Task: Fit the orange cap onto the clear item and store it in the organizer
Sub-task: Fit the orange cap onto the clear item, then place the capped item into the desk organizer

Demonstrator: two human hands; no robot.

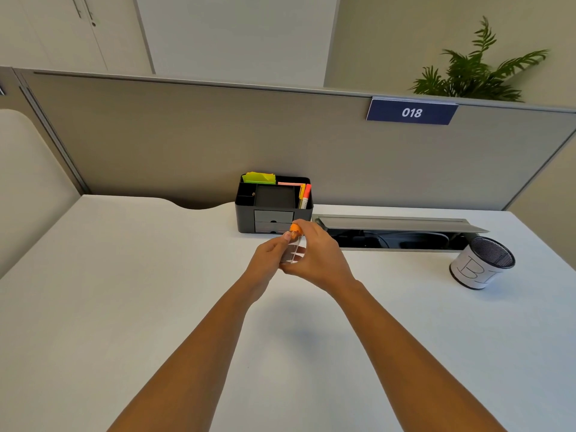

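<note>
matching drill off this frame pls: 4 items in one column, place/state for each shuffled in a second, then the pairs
Items
1. orange cap
2. black organizer
3. mesh cup
4. blue sign

Places or states
A. hangs on the grey partition, reads 018
B. stands on the desk at the far right, wrapped in white paper
C. sits on top of the clear tube, held between the left hand and right hand
D. stands at the back of the desk against the partition, with markers and sticky notes in it

Pairs: 1-C, 2-D, 3-B, 4-A
</note>
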